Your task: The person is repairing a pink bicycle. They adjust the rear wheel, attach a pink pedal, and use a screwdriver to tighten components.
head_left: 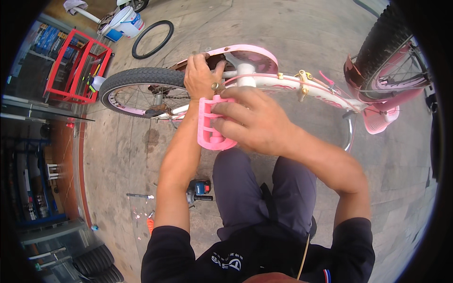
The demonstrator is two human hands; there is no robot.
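Grips a pink pedal (204, 123) in the right hand (259, 120), nearer the body than the left hand (200, 78). Bends the latter beside the crank (236, 60); can't tell its hold. Looks like fitting or removing the pedal; if fitting, next probably calls for aligning spindle (216, 87) with crank. Can't discern contents of the white bucket (128, 22) far beyond both hands.

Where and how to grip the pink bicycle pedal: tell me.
Grip the pedal's cage from the right, as the right hand does: the open crossbars probably give good purchase, and the metal spindle end, projecting at the far side, is left clear.
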